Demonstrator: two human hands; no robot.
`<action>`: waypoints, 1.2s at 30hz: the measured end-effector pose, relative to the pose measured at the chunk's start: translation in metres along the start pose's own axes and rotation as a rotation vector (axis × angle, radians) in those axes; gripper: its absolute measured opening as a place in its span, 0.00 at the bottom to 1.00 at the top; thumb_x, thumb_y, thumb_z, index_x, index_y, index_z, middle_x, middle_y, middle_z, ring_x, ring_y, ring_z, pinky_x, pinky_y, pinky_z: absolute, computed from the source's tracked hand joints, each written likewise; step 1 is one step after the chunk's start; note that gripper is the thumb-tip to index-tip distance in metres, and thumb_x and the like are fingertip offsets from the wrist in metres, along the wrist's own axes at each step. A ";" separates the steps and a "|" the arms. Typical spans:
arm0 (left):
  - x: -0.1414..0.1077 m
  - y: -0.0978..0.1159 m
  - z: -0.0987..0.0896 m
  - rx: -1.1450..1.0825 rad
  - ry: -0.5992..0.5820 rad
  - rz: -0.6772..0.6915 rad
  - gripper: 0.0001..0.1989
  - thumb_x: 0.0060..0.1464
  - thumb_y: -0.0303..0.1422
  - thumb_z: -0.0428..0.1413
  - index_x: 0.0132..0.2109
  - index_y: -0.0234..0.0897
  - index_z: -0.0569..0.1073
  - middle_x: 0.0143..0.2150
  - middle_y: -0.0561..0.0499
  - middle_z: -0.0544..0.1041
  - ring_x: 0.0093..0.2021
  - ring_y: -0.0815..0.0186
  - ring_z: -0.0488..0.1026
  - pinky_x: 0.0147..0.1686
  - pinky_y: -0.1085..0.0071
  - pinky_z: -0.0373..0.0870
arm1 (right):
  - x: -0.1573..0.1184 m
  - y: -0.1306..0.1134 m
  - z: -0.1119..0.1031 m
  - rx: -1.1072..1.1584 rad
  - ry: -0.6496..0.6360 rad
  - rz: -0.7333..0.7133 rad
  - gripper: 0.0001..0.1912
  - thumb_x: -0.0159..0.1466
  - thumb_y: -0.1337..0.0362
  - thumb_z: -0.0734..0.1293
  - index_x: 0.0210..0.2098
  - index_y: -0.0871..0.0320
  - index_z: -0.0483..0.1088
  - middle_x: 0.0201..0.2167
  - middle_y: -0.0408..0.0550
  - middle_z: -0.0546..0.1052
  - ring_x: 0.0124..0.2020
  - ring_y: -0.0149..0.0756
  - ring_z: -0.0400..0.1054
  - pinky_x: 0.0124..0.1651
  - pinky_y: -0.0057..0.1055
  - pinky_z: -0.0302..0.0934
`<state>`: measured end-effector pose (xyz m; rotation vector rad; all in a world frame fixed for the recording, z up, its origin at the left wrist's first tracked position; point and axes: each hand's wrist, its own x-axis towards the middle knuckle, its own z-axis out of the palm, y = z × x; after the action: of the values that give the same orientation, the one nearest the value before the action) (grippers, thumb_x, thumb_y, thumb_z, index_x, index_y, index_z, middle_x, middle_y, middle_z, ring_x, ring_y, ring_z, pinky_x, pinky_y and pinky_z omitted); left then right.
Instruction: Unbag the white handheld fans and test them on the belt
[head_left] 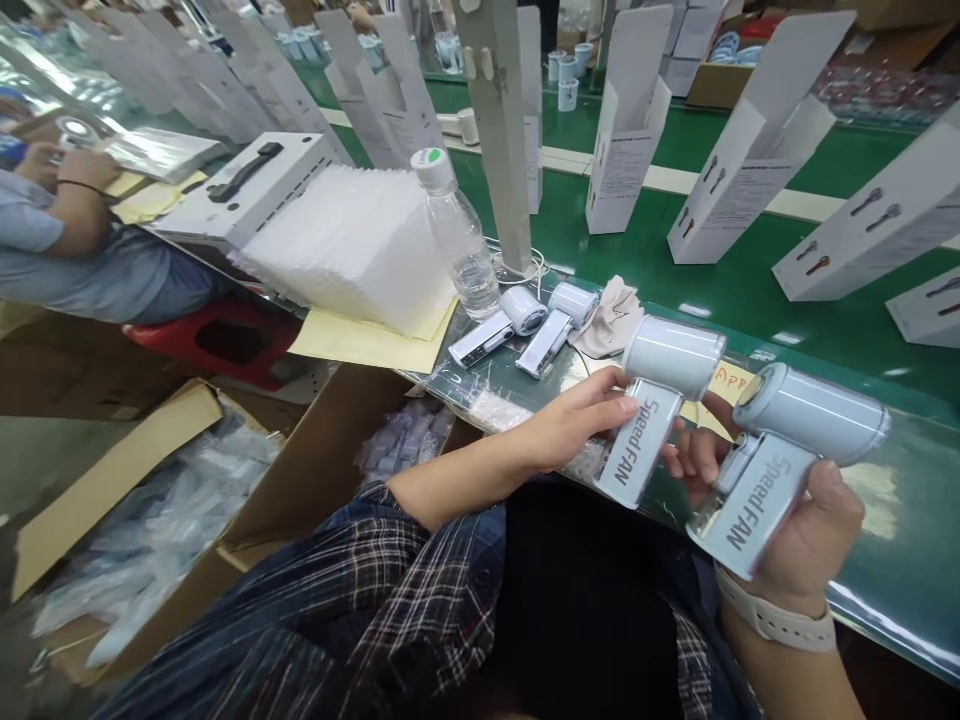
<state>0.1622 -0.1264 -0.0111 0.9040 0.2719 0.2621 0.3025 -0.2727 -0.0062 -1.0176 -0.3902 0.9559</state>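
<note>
Two light-blue fans (671, 357) lettered "Speed FAN" are held up at the worktop (911, 560): the right hand (810, 535) grasps the nearer fan (763, 495), the left hand (574, 418) grasps the other fan (641, 450). Beyond, two similar fans (546, 345) lie on the worktop near a clear bottle (471, 255); open white boxes (624, 165) stand farther back.

A glossy dark-green desk (911, 545) carries two pale-blue handheld fans (546, 343) side by side, a crumpled pale cloth (611, 318), a clear capped bottle (474, 262) and yellow paper (360, 350).
</note>
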 end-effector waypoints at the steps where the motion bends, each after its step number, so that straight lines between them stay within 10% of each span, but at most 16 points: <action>1: -0.001 0.001 0.001 0.019 0.026 -0.022 0.30 0.56 0.52 0.66 0.54 0.38 0.66 0.48 0.41 0.83 0.43 0.54 0.83 0.45 0.60 0.76 | 0.000 0.000 -0.001 -0.021 -0.011 -0.008 0.34 0.63 0.37 0.67 0.53 0.57 0.82 0.21 0.46 0.68 0.27 0.39 0.60 0.33 0.39 0.60; 21: -0.008 -0.001 -0.005 0.208 -0.119 0.038 0.28 0.57 0.49 0.68 0.53 0.37 0.66 0.42 0.49 0.78 0.40 0.66 0.77 0.42 0.70 0.72 | -0.010 0.022 -0.014 -0.263 -0.080 -0.238 0.21 0.64 0.42 0.74 0.44 0.52 0.78 0.27 0.46 0.76 0.28 0.39 0.72 0.30 0.36 0.72; 29: -0.003 0.006 -0.014 0.725 -0.186 0.344 0.15 0.53 0.35 0.68 0.45 0.34 0.77 0.46 0.43 0.83 0.51 0.54 0.81 0.54 0.62 0.75 | -0.015 0.019 -0.042 -0.680 -0.183 -0.514 0.24 0.60 0.53 0.80 0.54 0.50 0.78 0.48 0.53 0.81 0.49 0.50 0.77 0.51 0.48 0.75; 32: 0.000 0.006 -0.020 0.867 -0.289 0.550 0.13 0.64 0.37 0.63 0.52 0.36 0.81 0.57 0.41 0.83 0.67 0.53 0.75 0.72 0.55 0.62 | -0.013 0.005 -0.036 -0.797 -0.319 -0.563 0.14 0.70 0.61 0.72 0.54 0.45 0.79 0.50 0.51 0.78 0.54 0.46 0.75 0.56 0.43 0.72; 36: 0.001 0.005 -0.025 1.069 -0.293 0.773 0.11 0.70 0.34 0.58 0.54 0.40 0.81 0.60 0.45 0.82 0.71 0.59 0.70 0.77 0.55 0.54 | -0.008 -0.003 -0.037 -0.919 -0.471 -0.700 0.23 0.71 0.68 0.69 0.62 0.42 0.75 0.53 0.49 0.77 0.60 0.45 0.71 0.61 0.42 0.69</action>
<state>0.1538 -0.1047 -0.0220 2.0782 -0.2750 0.7192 0.3247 -0.2997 -0.0215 -1.3118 -1.5651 0.3259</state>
